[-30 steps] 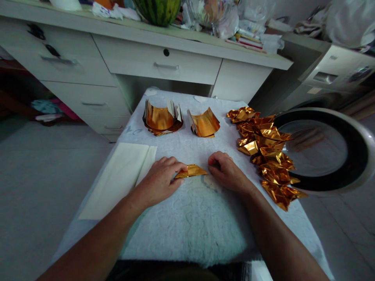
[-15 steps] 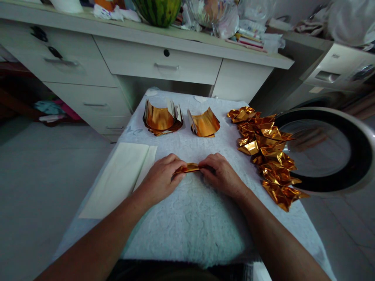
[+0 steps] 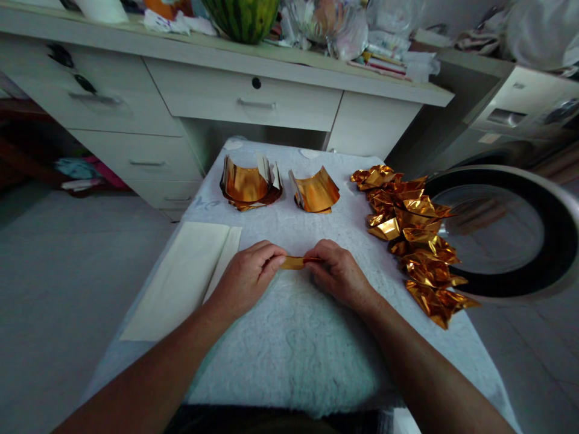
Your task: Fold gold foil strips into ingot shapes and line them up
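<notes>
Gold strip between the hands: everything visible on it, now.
The gold strip is narrow, flat-looking and slightly shiny, like foil or foil-faced paper. It lies roughly level, crosswise in front of the person, above the middle of the cloth-covered table. The left hand pinches its left end and the right hand grips its right; fingers hide much of both ends. Whether its underside touches the cloth, or how many layers it has, can't be told.

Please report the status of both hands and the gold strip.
Left hand, right hand pinching gold strip toward opposite ends. Strip narrow, roughly level. Nothing visibly blocking; folded foil pieces off right.
</notes>
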